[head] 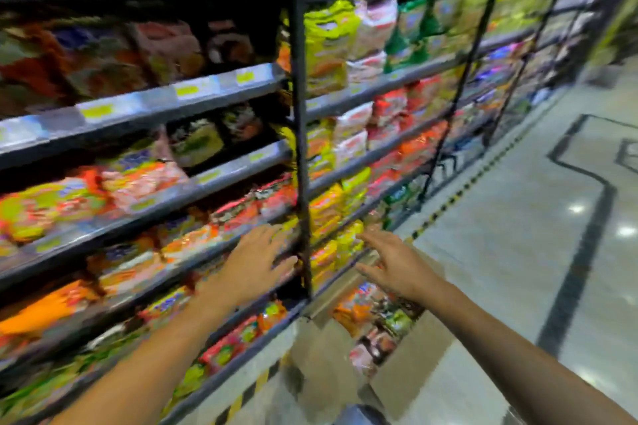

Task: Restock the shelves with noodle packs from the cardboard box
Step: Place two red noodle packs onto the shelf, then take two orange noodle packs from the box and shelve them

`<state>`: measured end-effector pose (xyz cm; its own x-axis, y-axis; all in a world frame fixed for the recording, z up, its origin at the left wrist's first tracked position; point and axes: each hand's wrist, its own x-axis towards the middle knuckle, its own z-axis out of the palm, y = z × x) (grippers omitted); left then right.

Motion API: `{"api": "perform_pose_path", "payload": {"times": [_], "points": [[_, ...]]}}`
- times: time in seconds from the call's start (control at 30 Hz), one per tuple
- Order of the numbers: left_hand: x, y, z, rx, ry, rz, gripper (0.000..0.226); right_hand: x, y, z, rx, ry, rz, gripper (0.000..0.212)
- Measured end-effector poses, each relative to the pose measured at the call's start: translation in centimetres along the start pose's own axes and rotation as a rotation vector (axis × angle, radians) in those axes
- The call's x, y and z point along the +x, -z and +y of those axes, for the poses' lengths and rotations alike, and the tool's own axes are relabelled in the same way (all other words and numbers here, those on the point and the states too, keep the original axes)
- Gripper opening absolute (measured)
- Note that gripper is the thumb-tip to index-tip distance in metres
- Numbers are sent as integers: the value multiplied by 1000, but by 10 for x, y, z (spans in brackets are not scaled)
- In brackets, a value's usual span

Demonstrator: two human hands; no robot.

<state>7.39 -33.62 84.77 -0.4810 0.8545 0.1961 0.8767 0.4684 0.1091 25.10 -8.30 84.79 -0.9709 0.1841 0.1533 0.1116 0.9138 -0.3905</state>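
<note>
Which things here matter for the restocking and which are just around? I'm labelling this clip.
Job:
- cardboard box, open on the floor, packs inside
- noodle packs in it
- shelves
- left hand and right hand, both open, holding nothing

Just around:
- price tags
- upright post
- floor with striped tape

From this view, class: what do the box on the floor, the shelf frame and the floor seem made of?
Cardboard box: matte brown cardboard, judging by its dull flaps. Shelf frame: probably dark painted metal, thin and rigid. Floor: polished tile or stone, mirroring ceiling lights.
</note>
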Motion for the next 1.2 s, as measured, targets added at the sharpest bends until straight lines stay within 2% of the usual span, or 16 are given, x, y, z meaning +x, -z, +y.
{"api": "perform_pose_path", "payload": {"times": [0.07,0.23,0.3,0.47,0.6,0.8,0.87,0.93,1.0,1.07,1.2], "points": [[28,-29,24,-45,-15,-79,76,-16,1,45,-31,-62,-22,67],[80,-89,68,-42,-59,-168,66,-30,-2,122,-24,-189,-81,65],[104,-112,74,-70,-65,-217,70,-23,-6,148,-29,-215,-91,64],[169,-174,57,-137,7,-316,114,17,-19,209,-60,-257,-169,64],[208,-212,41,-144,69,-411,100,51,-28,249,-51,-308,-256,67],[243,-254,36,-192,198,-529,96,98,-55,313,-38,-296,-392,74],[251,-267,38,-251,278,-545,86,114,-69,339,-26,-284,-464,79],[261,-283,38,-244,264,-517,70,131,-84,364,-22,-259,-529,76],[266,-307,35,-203,283,-592,67,148,-101,391,-30,-211,-588,79],[267,-341,41,-246,390,-689,68,166,-122,418,-8,-163,-640,88],[265,-426,49,-299,580,-690,65,189,-186,484,21,-143,-704,76]]}}
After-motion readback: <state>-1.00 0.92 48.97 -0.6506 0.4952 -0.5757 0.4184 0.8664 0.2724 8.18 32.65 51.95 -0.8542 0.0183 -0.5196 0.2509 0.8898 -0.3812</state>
